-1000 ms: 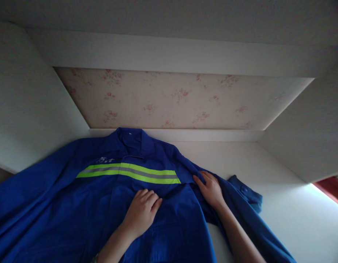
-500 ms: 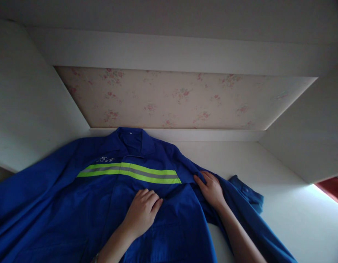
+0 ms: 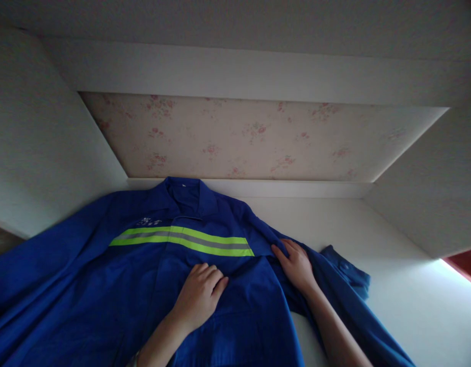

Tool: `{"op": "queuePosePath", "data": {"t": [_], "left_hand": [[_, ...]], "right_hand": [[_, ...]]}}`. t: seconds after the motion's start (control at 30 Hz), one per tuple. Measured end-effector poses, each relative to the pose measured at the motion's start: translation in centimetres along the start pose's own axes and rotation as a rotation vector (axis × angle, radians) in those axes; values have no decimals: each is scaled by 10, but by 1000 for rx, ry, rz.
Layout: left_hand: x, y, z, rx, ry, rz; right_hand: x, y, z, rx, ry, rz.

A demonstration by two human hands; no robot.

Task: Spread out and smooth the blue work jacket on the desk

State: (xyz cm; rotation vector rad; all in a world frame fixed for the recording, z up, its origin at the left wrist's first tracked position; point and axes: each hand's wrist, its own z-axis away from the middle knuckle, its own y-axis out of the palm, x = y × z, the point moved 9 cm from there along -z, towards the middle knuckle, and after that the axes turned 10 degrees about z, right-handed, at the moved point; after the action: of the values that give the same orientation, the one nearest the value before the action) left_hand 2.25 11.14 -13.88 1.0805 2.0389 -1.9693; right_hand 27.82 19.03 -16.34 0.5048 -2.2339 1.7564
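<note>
A blue work jacket (image 3: pixel 136 285) lies spread front up, collar toward the back, with a yellow-green and grey reflective band across its chest. Small white lettering sits above the band at left. My left hand (image 3: pixel 202 294) is on the front panel below the band, its fingers curled into the cloth and small folds running out from it. Near the armpit, my right hand (image 3: pixel 294 262) grips the sleeve on the right side between thumb and fingers. Beyond that sleeve, a dark blue cuff-like piece of cloth (image 3: pixel 348 270) with a button pokes out; what it belongs to is hidden.
The jacket rests on a white surface (image 3: pixel 403 300) inside a pale recess. Side panels (image 3: pixel 422 204) stand left and right, and a back panel (image 3: pixel 235 137) with a floral pattern closes the rear. Something red (image 3: pixel 465 265) shows at the right edge.
The view has shifted very slightly, so everything appears a little further right. Both hands keep their places on the jacket.
</note>
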Motion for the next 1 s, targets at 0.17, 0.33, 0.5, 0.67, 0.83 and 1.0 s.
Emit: {"op": "queuePosePath", "data": {"t": [0.17, 0.33, 0.5, 0.67, 0.83, 1.0], "left_hand": [[0, 0, 0, -2, 1, -1], [0, -2, -1, 2, -3, 8], [0, -2, -1, -1, -5, 12], [-1, -3, 0, -2, -3, 13], [0, -3, -1, -2, -4, 14], [2, -1, -1, 2, -11, 15]], "right_hand": [[0, -1, 0, -1, 0, -5], [1, -1, 0, -4, -2, -7], [1, -2, 0, -11, 2, -8], [1, -2, 0, -11, -2, -10], [0, -2, 0, -19, 1, -10], [0, -1, 0, -19, -12, -11]]}}
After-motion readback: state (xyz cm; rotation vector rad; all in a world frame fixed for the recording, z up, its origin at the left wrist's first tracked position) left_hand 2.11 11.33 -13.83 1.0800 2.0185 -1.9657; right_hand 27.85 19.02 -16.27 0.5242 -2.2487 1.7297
